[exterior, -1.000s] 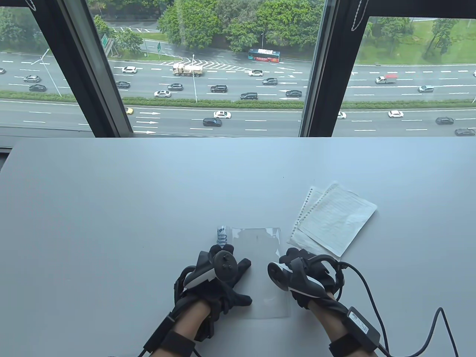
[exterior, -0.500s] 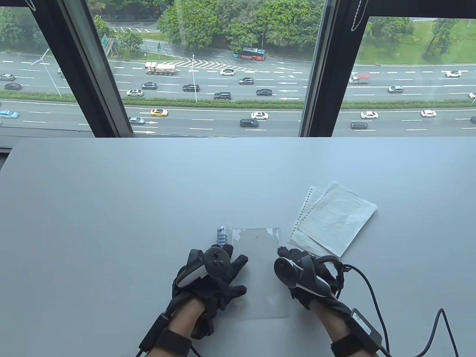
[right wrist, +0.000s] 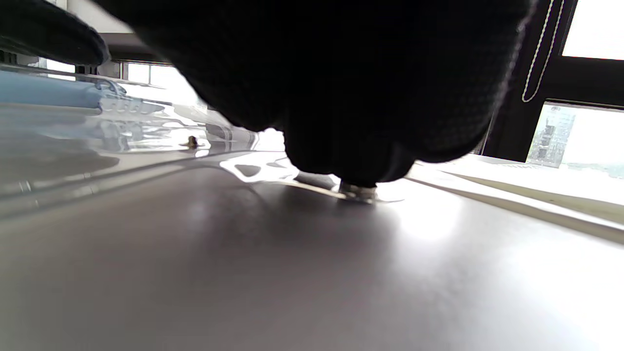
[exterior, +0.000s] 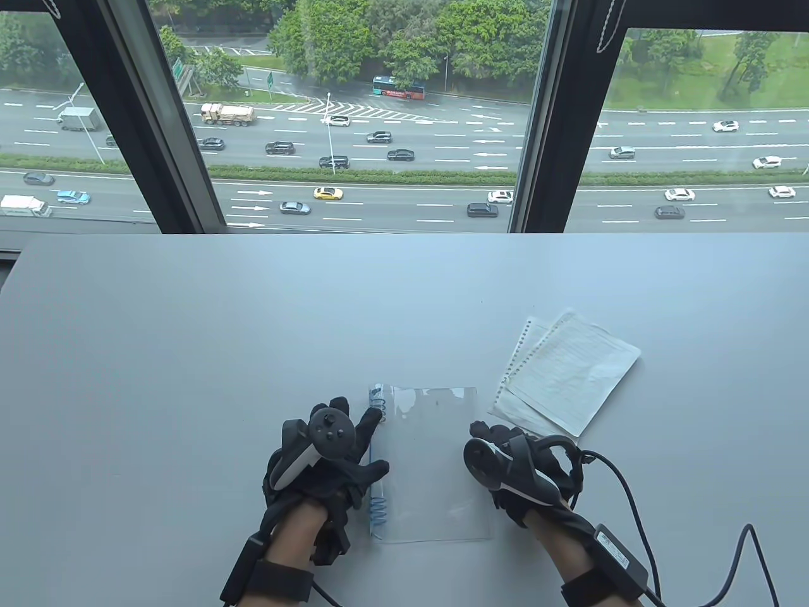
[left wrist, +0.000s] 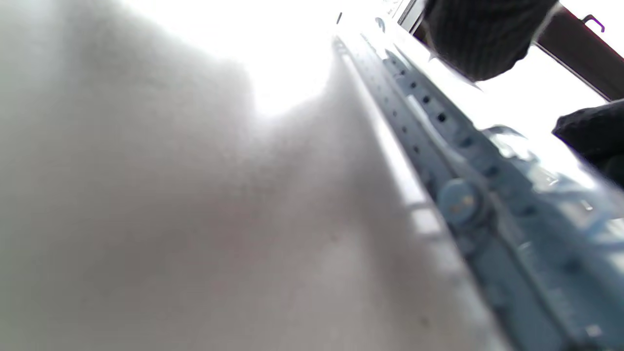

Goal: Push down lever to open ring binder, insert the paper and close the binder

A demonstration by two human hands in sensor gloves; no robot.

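The tabletop point(exterior: 189, 329) stretched pale and wide toward the window, with open room to the left and far side of the work. The clear-covered ring binder point(exterior: 436, 468) lay flat near the front edge, and just beyond its far right corner sat the punched paper point(exterior: 569, 373), a small loose stack not yet inserted.

Compared with a second earlier, the left hand point(exterior: 328, 455) had slid leftward off the cover, so the blue ring spine point(exterior: 378, 506) now showed along the binder's left edge (before, only its far end peeked out). Its fingers were spread and fairly straight, fingertips resting at the spine and gripping nothing. That suggested the hand was lining up to find the lever, and the rings looked unopened.

The right hand point(exterior: 512, 468) had barely shifted; it sat at the binder's right edge with fingers bent downward, one fingertip pressing the cover in the right wrist view, apparently steadying it.
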